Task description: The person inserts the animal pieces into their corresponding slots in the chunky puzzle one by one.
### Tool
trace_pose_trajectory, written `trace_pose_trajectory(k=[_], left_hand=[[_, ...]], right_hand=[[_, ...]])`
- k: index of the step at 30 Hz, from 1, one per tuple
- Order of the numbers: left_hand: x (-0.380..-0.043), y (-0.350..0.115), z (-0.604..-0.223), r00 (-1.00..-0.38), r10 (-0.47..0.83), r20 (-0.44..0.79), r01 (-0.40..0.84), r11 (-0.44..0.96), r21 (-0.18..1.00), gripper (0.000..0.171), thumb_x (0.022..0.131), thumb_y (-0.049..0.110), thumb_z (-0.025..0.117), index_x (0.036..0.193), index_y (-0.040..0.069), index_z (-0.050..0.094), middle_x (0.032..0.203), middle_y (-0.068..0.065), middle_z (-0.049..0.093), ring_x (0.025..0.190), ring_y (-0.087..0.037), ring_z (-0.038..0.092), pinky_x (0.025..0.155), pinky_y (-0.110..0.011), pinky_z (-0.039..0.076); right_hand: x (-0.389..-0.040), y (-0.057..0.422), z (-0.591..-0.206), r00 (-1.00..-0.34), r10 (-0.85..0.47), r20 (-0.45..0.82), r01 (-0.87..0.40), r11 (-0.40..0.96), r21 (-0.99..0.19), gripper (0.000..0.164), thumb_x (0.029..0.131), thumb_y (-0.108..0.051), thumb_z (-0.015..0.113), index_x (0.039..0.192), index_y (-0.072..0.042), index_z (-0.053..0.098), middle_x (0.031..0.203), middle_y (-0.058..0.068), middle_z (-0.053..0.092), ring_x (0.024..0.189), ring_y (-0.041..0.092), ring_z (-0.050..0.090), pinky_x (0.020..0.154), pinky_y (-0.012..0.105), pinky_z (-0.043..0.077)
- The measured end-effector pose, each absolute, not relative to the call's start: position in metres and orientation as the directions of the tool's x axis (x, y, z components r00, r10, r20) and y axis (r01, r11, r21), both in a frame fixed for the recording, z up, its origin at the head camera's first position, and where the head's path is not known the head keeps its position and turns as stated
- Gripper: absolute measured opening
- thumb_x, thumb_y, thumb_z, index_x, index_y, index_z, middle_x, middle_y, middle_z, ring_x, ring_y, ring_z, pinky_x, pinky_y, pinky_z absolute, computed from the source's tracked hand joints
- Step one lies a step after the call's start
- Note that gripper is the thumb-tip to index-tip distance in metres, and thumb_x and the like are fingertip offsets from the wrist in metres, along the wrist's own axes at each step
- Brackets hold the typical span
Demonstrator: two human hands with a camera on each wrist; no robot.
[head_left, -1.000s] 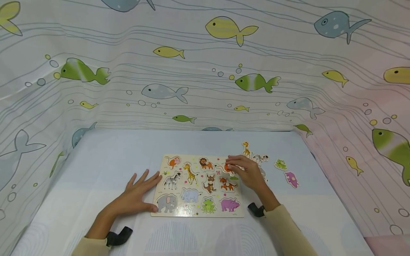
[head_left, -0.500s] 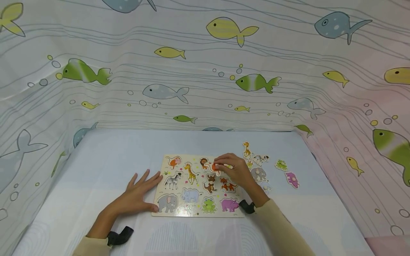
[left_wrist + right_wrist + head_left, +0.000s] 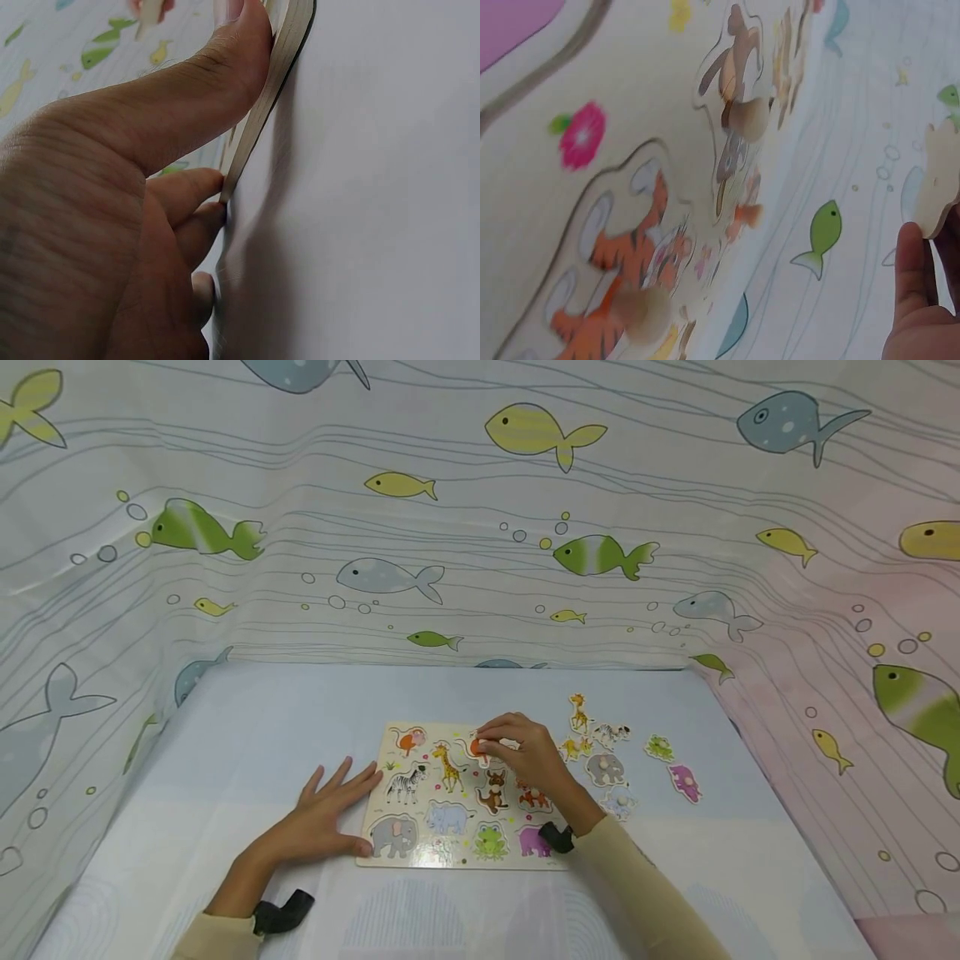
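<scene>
In the head view a wooden animal puzzle board (image 3: 431, 860) lies flat on the table. My left hand (image 3: 311, 822), fingers spread and straight, rests against its left edge; the left wrist view has the thumb (image 3: 217, 67) at the board's side. Above the board's upper right, my right hand (image 3: 528, 756) pinches an orange puzzle piece (image 3: 472, 748) with a thin curved tail, probably the monkey. Its bare wooden back (image 3: 939, 176) faces the right wrist camera. Below it on the board are the kangaroo piece (image 3: 492, 792) and tiger piece (image 3: 607, 255), both knobbed. My right hand hides the lion's spot.
Right of the board lie several loose pieces: giraffe (image 3: 578, 712), zebra (image 3: 611, 732), elephant (image 3: 604, 769), pale blue rhino-like piece (image 3: 619, 802), frog (image 3: 660, 747) and purple hippo (image 3: 685, 783). A fish-patterned curtain (image 3: 465, 527) surrounds the table. Each wrist wears a black device (image 3: 283, 912).
My right hand has carried the orange piece leftward over the board, from its upper right corner to above the lion. More loose pieces are uncovered behind it. The left hand stays put.
</scene>
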State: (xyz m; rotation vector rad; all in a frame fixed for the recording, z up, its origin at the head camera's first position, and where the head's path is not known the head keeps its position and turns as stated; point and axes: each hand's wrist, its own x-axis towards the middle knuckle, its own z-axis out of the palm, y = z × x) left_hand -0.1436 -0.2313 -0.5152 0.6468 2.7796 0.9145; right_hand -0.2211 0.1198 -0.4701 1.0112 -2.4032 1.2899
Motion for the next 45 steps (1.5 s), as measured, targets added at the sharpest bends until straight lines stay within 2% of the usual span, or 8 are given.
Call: trace_pose_trajectory(k=[8,21,26,29,35,45], left_hand=[[-0.143,-0.231,-0.516,-0.896,0.445,-0.001,0.356,0.718,0.597,0.111,0.062,0.060,0.083,0.153,0.011,0.041,0.161,-0.016,0.034,0.151,-0.053,0.011,0.117,-0.070,-0.004],[-0.142,-0.232,-0.517,-0.892,0.451,0.006,0.366,0.716,0.595,0.111,0.063,0.061,0.082,0.153,0.011,0.041,0.161,-0.015,0.034,0.151,-0.053,0.011,0.117,-0.071,-0.004],[-0.141,-0.232,-0.515,-0.895,0.445,0.001,0.359,0.720,0.594,0.111,0.063,0.059,0.083,0.152,0.010,0.041,0.161,-0.016,0.034,0.150,-0.053,0.011,0.117,-0.071,-0.004],[-0.141,-0.232,-0.514,-0.897,0.443,-0.010,0.350,0.723,0.596,0.111,0.063,0.060,0.082,0.153,0.010,0.041,0.161,-0.016,0.033,0.151,-0.053,0.010,0.117,-0.071,-0.005],[-0.142,-0.232,-0.514,-0.894,0.449,-0.018,0.354,0.727,0.588,0.111,0.064,0.061,0.081,0.153,0.011,0.040,0.162,-0.015,0.033,0.151,-0.052,0.010,0.117,-0.071,-0.005],[-0.144,-0.235,-0.515,-0.885,0.465,-0.006,0.373,0.717,0.589,0.109,0.066,0.061,0.080,0.154,0.011,0.039,0.162,-0.015,0.032,0.151,-0.053,0.009,0.116,-0.071,-0.005]], right_hand=[[-0.224,0.105,-0.474,-0.743,-0.458,0.488,-0.660,0.386,-0.645,0.016,0.088,-0.015,0.075,0.103,-0.010,0.078,0.108,0.004,0.073,0.105,0.019,0.065,0.085,0.031,0.059],[-0.233,0.078,-0.481,-0.724,-0.478,0.497,-0.679,0.365,-0.637,0.017,0.090,-0.016,0.073,0.104,-0.008,0.077,0.108,0.004,0.072,0.098,0.017,0.064,0.077,0.023,0.057],[-0.237,0.066,-0.483,-0.729,-0.491,0.477,-0.672,0.384,-0.633,0.016,0.092,-0.016,0.071,0.104,-0.008,0.076,0.107,0.004,0.071,0.097,0.018,0.065,0.076,0.033,0.059],[-0.239,0.059,-0.483,-0.729,-0.495,0.473,-0.674,0.397,-0.623,0.016,0.091,-0.016,0.072,0.104,-0.007,0.076,0.106,0.004,0.071,0.096,0.018,0.065,0.080,0.037,0.059],[-0.243,0.048,-0.483,-0.715,-0.516,0.471,-0.690,0.419,-0.590,0.018,0.090,-0.019,0.072,0.103,-0.008,0.076,0.105,0.003,0.071,0.094,0.016,0.065,0.085,0.028,0.056],[-0.249,0.031,-0.485,-0.726,-0.538,0.427,-0.677,0.451,-0.582,0.015,0.092,-0.021,0.070,0.102,-0.011,0.075,0.102,0.000,0.070,0.090,0.013,0.064,0.081,0.025,0.055]])
